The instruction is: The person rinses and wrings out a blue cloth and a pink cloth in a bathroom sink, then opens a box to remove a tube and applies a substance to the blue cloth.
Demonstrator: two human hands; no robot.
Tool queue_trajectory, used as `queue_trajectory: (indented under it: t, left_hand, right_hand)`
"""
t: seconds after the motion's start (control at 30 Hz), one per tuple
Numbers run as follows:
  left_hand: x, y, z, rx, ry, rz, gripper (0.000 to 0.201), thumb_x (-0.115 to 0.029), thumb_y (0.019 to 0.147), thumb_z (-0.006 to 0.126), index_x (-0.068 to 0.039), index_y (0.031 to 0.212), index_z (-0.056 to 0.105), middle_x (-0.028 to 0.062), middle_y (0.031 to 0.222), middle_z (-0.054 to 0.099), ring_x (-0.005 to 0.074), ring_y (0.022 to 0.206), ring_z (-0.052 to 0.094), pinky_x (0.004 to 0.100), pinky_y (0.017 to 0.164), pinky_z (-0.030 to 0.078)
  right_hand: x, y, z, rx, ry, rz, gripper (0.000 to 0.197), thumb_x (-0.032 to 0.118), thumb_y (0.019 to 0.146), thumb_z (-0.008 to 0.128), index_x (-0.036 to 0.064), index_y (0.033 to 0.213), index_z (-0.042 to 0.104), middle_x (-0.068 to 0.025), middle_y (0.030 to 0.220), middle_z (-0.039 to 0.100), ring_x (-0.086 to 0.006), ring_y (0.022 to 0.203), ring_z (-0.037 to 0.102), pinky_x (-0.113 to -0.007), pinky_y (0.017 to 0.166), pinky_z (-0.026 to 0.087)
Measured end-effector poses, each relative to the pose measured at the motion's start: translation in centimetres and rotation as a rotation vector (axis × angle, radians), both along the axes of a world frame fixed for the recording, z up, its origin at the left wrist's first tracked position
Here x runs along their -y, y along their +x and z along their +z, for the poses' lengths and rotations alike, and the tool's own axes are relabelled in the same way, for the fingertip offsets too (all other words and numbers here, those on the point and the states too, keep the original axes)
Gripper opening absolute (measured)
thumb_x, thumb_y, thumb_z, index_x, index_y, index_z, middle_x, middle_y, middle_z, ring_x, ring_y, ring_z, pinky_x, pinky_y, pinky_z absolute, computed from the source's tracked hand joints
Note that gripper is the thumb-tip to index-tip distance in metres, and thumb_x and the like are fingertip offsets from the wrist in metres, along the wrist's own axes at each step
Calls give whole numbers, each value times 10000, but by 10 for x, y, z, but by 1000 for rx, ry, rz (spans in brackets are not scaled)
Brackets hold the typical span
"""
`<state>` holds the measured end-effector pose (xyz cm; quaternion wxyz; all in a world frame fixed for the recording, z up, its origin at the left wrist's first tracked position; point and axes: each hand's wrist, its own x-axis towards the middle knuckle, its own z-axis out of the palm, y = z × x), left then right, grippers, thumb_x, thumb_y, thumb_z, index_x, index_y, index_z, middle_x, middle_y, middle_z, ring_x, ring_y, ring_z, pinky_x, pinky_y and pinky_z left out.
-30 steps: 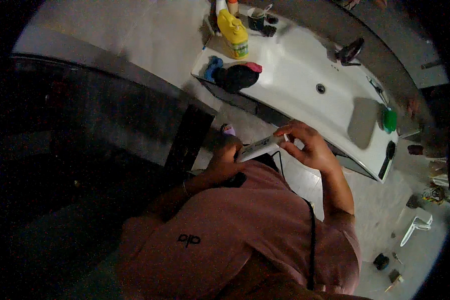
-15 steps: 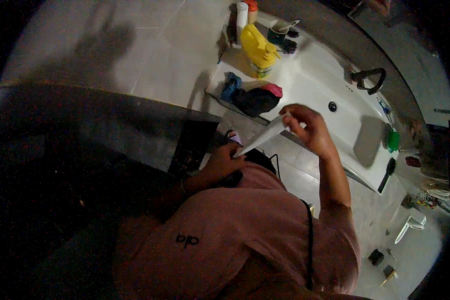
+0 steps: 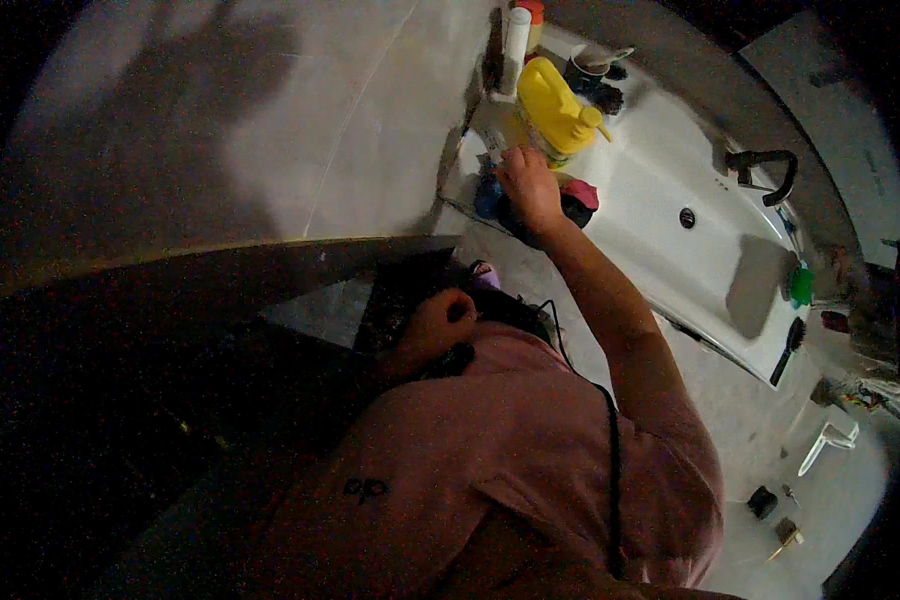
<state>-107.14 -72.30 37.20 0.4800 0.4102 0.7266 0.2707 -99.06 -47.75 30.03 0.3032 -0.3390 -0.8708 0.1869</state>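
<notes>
My right hand (image 3: 532, 188) reaches over the left end of the white sink (image 3: 635, 235), just in front of a yellow jug (image 3: 555, 108) with a pump top. Its fingers are bent down and closed; a faint pale piece (image 3: 493, 147) shows by their tips, too blurred to name. Beneath this hand lies a dark cloth bundle with a pink part (image 3: 580, 194) and a blue part (image 3: 488, 197). My left hand (image 3: 438, 325) stays close to my body, its fingers curled into a loop with nothing visible in them.
Behind the jug stand a white bottle (image 3: 515, 50) and a dark cup (image 3: 587, 68) with a brush in it. A dark faucet (image 3: 765, 172) rises at the sink's back. Along the right end are a green item (image 3: 800, 287) and a black hairbrush (image 3: 789, 350).
My right hand has moved left and away from me, from before my body to the sink's left end. The white strip stretched between both hands no longer shows there. My left hand has curled.
</notes>
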Motion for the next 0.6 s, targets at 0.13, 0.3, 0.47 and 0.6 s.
queue_trajectory:
  t: [0.13, 0.3, 0.47, 0.6]
  left_hand:
    - [-7, -21, 5, -14, -5, -35, 174, -161, 801, 610, -18, 896, 582, 96, 856, 607, 173, 801, 571, 302, 724, 456]
    - [-6, -30, 9, -35, 88, -8, 189, -179, 802, 613, -22, 904, 588, 104, 839, 613, 184, 789, 579, 314, 719, 460]
    - [-10, -34, 2, -91, 110, -19, 186, -186, 800, 618, -27, 892, 585, 96, 816, 611, 175, 766, 571, 310, 706, 461]
    - [-12, -40, -1, -5, 22, 72, 177, -184, 799, 619, -35, 889, 585, 79, 825, 612, 153, 768, 565, 299, 706, 461]
  right_hand:
    - [-22, -41, -28, 80, 81, -98, 261, 190, 772, 602, 64, 966, 480, -149, 905, 518, -345, 883, 542, -452, 686, 479]
    - [-47, -66, -55, 218, -70, -156, 327, 197, 781, 594, 94, 1071, 485, -145, 992, 529, -339, 909, 549, -439, 701, 489]
    - [-63, -67, -74, 257, -375, -128, 425, 223, 786, 602, 88, 1165, 465, -156, 1113, 514, -368, 972, 537, -457, 768, 472]
    - [-7, -62, -51, 248, -118, -171, 525, 238, 790, 610, 21, 1228, 421, -218, 1264, 401, -403, 1148, 410, -443, 932, 387]
